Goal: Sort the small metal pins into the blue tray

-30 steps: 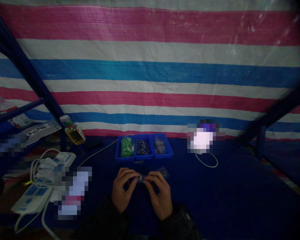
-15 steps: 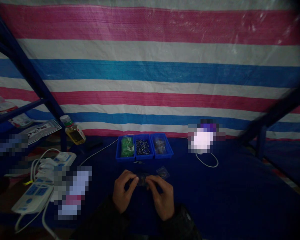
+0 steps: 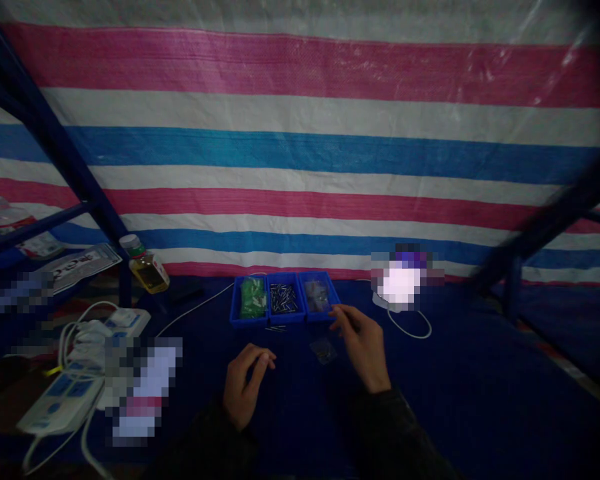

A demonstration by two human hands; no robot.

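The hands are apart, and they are not clamped on anything big. The left hand [image 3: 246,388] is resting on the blue cloth [image 3: 470,407], curled loosely and looking empty. The right hand [image 3: 363,345] is hovering just in front of the right bin [image 3: 333,297], with its fingertips [image 3: 334,311] pinching close. They may be holding something tiny, but the light is dim, so I cannot tell.

The small clear bag [image 3: 323,350] is lying on the cloth between the hands, closer to the right one. It is thin and dark-looking, so a quick hand could brush it away or lose sight of it.

The right bin is holding clear bags. Beside it, the middle bin [image 3: 285,320] is holding dark pins, and the left bin [image 3: 233,303] is holding green packs. The bins are touching, so a bump on one could shake them all and spill the pins. A few loose pins [image 3: 276,328] are lying just in front of the middle bin, and a sleeve could sweep them away.

Far to the left, a bottle [image 3: 147,273] is standing near a white cord [image 3: 195,310] that a hand could catch. A striped tarp [image 3: 300,153] is hanging behind everything.
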